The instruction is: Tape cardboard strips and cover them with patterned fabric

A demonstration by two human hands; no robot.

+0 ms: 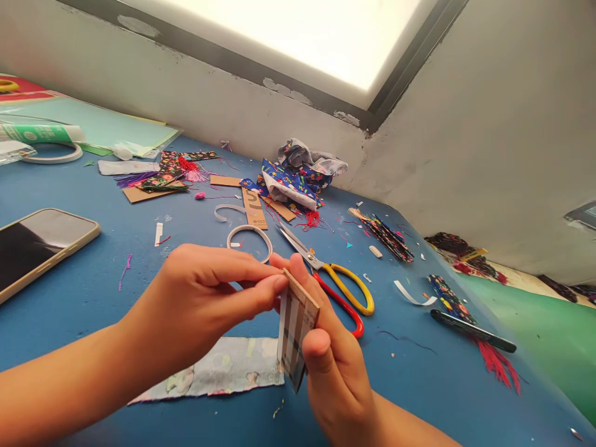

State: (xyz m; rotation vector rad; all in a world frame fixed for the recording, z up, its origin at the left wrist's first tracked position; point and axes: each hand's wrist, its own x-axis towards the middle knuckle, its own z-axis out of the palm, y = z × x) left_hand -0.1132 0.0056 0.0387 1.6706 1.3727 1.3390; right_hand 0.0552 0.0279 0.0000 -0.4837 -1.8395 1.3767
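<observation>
- Cardboard piece (298, 329) front and centre on my feed, held up above the desk (116, 298), tilted, pale strips running down its near face.
- Right hand (335, 366) is clamped on it: thumb pressed on the lower front, fingers behind the back.
- Left hand (205, 298) comes in from the left, thumb and forefinger pinched together at the card's top corner. I can't tell whether they grip the card itself or one of the strips.
- Directly below both hands I see a pale printed fabric strip (223, 372) lying flat on the desk.
- Scissors (335, 279) with yellow and red handles lie just beyond the right hand, blades pointing away.
- A white tape ring (250, 239) sits just past the left knuckles.
- Phone (37, 248) lies far left, screen up and dark.
- Black pen (472, 330) is off to the right, beside a red tassel.
- A pile of blue patterned cloth (298, 174) is bunched against the wall at the back.
</observation>
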